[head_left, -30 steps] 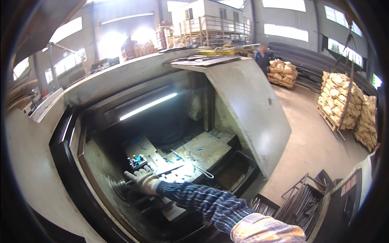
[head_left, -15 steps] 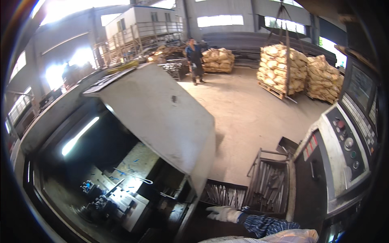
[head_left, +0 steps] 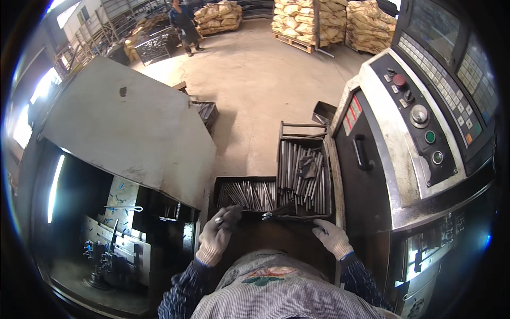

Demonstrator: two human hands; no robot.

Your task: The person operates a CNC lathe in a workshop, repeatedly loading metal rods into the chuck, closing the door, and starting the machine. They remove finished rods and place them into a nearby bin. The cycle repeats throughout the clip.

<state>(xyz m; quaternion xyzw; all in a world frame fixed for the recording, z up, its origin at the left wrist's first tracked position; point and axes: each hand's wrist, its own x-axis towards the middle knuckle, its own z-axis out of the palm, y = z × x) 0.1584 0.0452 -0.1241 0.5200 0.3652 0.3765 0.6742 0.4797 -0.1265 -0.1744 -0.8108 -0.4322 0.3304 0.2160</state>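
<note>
Since half a second earlier the view had swung down and right: the lathe enclosure slid to the left edge, the control panel came fully into the right side, and both hands, only one of them partly visible then, were now over the two bins of steel rods.

The left hand, in a knit work glove, was curled closed around a short metal piece whose bright end showed at the knuckles. It sat at the near edge of the low bin of short rods. Judged: held close to the bin so the piece could be dropped in or swapped without reaching.

The right hand, also gloved, lay with fingers together and flat on the near rim of the larger bin of long rods; it gripped nothing visible. A dark tool or rod lay across the rim between the two hands, touching neither as far as could be seen.

Rods in both bins lay parallel, pointing away from the hands, probably so one could be picked by its end.

The control panel stood just right of the right hand. The open machine bay was to the left of the left hand. Another person stood far off across the floor beside stacked sacks.
</note>
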